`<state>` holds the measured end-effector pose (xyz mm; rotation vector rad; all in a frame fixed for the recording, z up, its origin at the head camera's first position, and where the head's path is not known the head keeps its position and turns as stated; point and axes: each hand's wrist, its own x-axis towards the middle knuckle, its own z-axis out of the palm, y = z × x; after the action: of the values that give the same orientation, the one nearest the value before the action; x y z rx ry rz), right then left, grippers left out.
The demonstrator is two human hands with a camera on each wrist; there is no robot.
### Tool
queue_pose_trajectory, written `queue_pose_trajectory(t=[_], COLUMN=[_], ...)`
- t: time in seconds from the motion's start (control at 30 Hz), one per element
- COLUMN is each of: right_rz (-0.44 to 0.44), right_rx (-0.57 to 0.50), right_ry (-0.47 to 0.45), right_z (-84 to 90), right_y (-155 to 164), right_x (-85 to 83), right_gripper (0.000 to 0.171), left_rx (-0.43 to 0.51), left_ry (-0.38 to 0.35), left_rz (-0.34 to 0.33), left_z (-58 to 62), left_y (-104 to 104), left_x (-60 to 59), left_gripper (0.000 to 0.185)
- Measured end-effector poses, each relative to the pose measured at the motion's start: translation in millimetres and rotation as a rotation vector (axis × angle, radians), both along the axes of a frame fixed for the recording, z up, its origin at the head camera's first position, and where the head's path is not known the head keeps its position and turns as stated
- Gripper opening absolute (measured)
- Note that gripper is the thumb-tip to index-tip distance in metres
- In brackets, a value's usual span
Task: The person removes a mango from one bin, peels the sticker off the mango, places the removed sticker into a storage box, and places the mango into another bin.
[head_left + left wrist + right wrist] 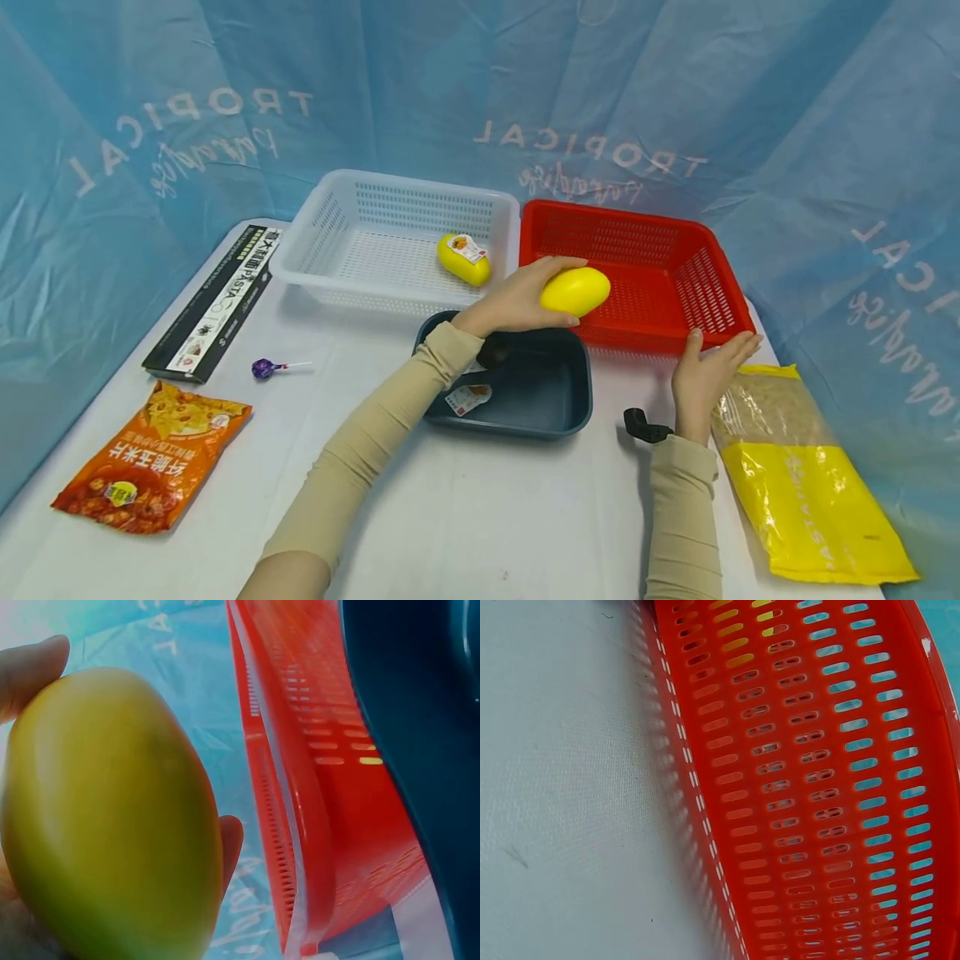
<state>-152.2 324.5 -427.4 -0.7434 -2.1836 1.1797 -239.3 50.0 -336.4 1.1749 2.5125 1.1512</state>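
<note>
My left hand [517, 300] grips a yellow mango [576, 292] between thumb and fingers, above the near left part of the red basket [637, 337]. In the left wrist view the mango [112, 817] fills the left side, with fingertips on both its sides. My right hand [705, 375] is at the red basket's near right corner, its fingers extended along the rim; whether they touch it is hard to tell. The right wrist view shows the basket's slotted wall [802, 787] but no fingers. A second yellow mango [463, 260] with a label lies in the white basket [330, 279].
A dark blue tray [517, 429] stands below my left wrist, partly covered by it; a label shows inside. Left lie a black pasta box [217, 304], a purple lollipop [264, 368] and an orange chip bag [153, 458]. A yellow pasta bag [810, 492] lies right.
</note>
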Motion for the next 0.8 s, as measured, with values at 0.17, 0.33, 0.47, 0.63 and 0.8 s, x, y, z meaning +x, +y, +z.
queue_pose_trajectory(t=[0.17, 0.33, 0.47, 0.63, 0.8], right_rz=[-0.01, -0.012, -0.01, -0.008, -0.01], right_rx=[-0.004, -0.004, -0.009, -0.01, -0.011], right_ry=[0.0, 0.0, -0.011, -0.004, 0.001], right_z=[-1.7, -2.0, -0.6, 2.0, 3.1], right_y=[0.3, -0.6, -2.2, -2.6, -2.5], right_x=[1.2, -0.4, -1.5, -1.2, -0.9], right_gripper=[0.077, 0.078, 0.078, 0.078, 0.078], left_rx=[0.001, 0.011, 0.016, 0.017, -0.045], left_ry=[-0.079, -0.15, -0.187, -0.25, -0.234], left_rz=[0.036, 0.076, 0.115, 0.163, 0.166], left_z=[2.0, -0.3, -4.4, -6.3, -10.7], left_y=[10.8, 18.8, 22.2, 30.0, 49.2], left_x=[-12.5, -29.0, -43.6, -52.9, -54.3], left_gripper=[0.079, 0.078, 0.077, 0.076, 0.077])
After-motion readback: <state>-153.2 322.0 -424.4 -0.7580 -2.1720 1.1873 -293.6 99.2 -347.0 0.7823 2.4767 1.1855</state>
